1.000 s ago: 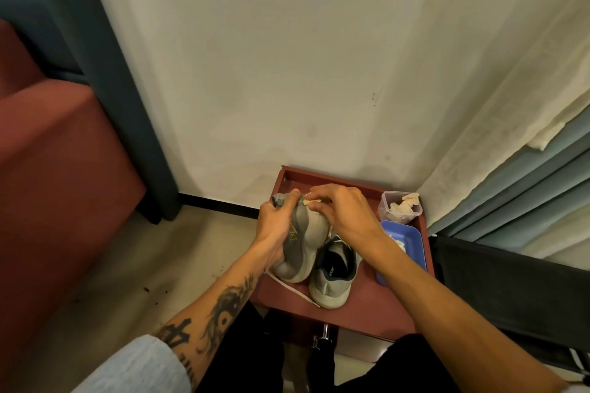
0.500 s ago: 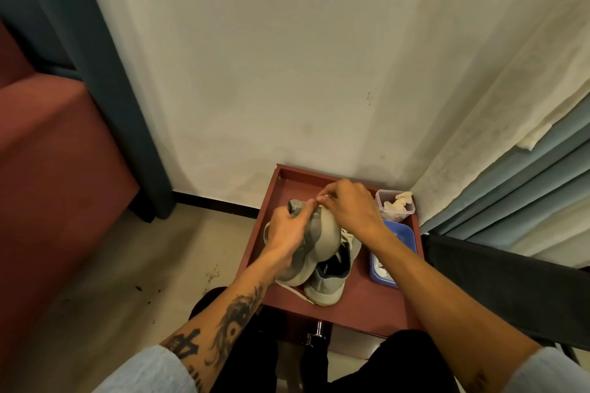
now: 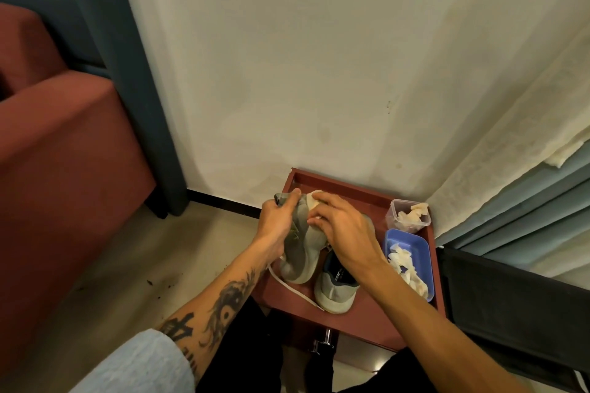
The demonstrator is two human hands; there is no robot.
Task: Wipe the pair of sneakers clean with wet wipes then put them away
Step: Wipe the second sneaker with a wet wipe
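Two grey sneakers lie on a red tray-like table (image 3: 357, 319). My left hand (image 3: 276, 223) grips the left sneaker (image 3: 301, 252) near its toe and holds it tilted up on its side. My right hand (image 3: 341, 226) presses a pale wet wipe (image 3: 314, 199) against the upper end of that sneaker, fingers curled over the wipe. The second sneaker (image 3: 333, 290) rests flat beside it, heel toward me, partly under my right wrist. A white lace (image 3: 293, 289) trails across the table.
A blue tray (image 3: 424, 252) holding crumpled wipes and a clear plastic tub (image 3: 407, 215) with more wipes sit at the table's right side. A wall stands close behind, curtains to the right, a red sofa (image 3: 64, 169) to the left, a black surface (image 3: 510, 306) at right.
My right hand has slid with the wipe along the held sneaker's upper end. The left hand keeps its grip; the camera view has shifted slightly.
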